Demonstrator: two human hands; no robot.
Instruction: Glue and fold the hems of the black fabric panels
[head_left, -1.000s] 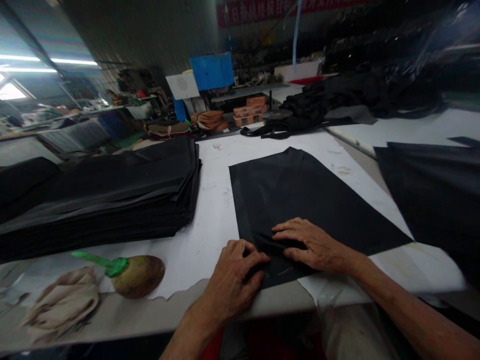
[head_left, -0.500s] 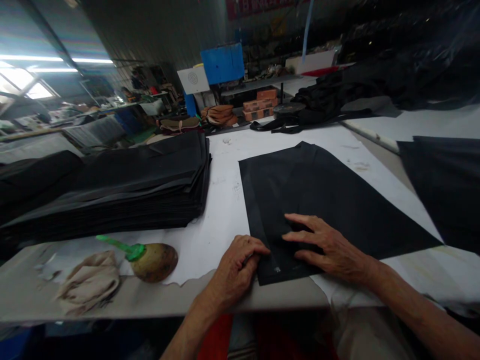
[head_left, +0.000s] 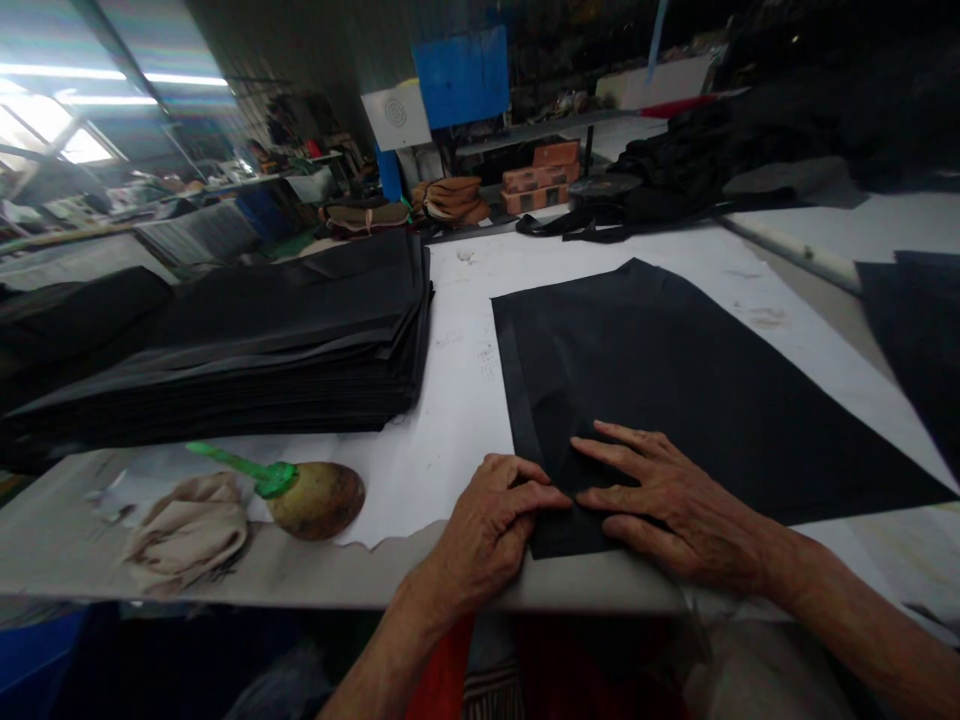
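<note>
A flat black fabric piece (head_left: 675, 380) lies on white paper (head_left: 457, 400) over the table, with a folded strip along its left side. My right hand (head_left: 667, 500) rests on the fabric near its lower part, fingers spread. My left hand (head_left: 499, 525) is at the lower left edge of the piece, its fingers drawn together and the index finger pointing right over the fabric. Whether it pinches the edge is hidden. The fingertips of both hands nearly meet.
A thick stack of black fabric (head_left: 300, 330) lies at the left. Nearer are a round bottle with a green nozzle (head_left: 319, 500) and a beige cloth (head_left: 187, 530). Orange bricks (head_left: 540, 180) stand behind, and more black fabric (head_left: 915, 330) lies at the right.
My left hand has moved right and its index finger now reaches further over the fabric, closer to my right hand. My right hand's fingers lie flatter. The view has shifted slightly.
</note>
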